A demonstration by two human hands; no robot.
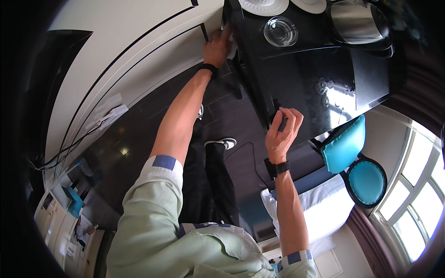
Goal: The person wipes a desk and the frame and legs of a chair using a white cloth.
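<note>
My left hand reaches forward to the near side of the black glossy desk, close to the white wall panel. A small whitish thing, perhaps a cloth, shows beside its fingers; whether I grip it is hidden. Over the desk's front edge hovers or rests my right hand, its fingers curled and apart from the thumb, with nothing visible between them. A dark band circles my left wrist, and a black watch my right.
On the desk stand a clear glass ashtray, white plates and a steel electric kettle. A turquoise-cushioned chair and a bed with white linen are to the right. A thin cord crosses the dark floor.
</note>
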